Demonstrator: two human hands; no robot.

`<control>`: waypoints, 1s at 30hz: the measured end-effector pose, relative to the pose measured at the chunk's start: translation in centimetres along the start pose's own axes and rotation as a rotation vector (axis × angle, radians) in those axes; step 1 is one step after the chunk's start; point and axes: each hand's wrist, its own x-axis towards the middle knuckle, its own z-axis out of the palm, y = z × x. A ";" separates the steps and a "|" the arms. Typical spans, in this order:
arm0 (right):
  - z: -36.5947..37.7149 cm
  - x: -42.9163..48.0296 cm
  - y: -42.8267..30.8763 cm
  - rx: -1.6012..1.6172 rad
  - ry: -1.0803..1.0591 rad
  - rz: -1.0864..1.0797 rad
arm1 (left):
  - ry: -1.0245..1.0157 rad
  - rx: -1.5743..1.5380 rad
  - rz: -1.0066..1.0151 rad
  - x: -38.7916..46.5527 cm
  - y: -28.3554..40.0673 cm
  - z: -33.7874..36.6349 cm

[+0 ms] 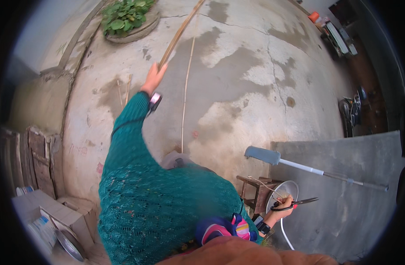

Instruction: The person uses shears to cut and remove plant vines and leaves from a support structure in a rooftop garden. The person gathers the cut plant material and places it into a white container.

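Observation:
My left hand [154, 78] grips the near end of a long wooden strip [180, 33], which reaches away to the top edge of the view. In my right hand [282, 206] is a pair of black-handled scissors [300, 202], their blades pointing right. A thin cord or rope [267, 186] also runs from the fingers of that hand towards a wooden stool; its hold on the cord is partly hidden. A long thin pole [187, 86] lies on the concrete ground before me, and two short sticks [127, 89] lie left of it.
Beside my right hand are the wooden stool [252, 190], a metal basin [293, 190] and a white hose [284, 233]. A blue-headed mop [263, 155] leans across a grey slab [355, 159]. Left are cardboard boxes [53, 212] and a round planter [136, 36]. Vehicles [351, 111] stand far right.

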 end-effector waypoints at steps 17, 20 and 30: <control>11.5 -7.2 -3.9 -0.220 -0.769 -0.080 | -1.630 -0.826 0.137 -21.8 27.6 16.9; 10.8 -6.3 -3.9 -0.124 -0.677 0.041 | -1.929 -0.682 0.055 -23.3 30.4 16.7; 3.4 -2.7 -1.6 0.092 -0.360 0.269 | -1.686 -0.642 -0.397 -24.2 30.3 21.4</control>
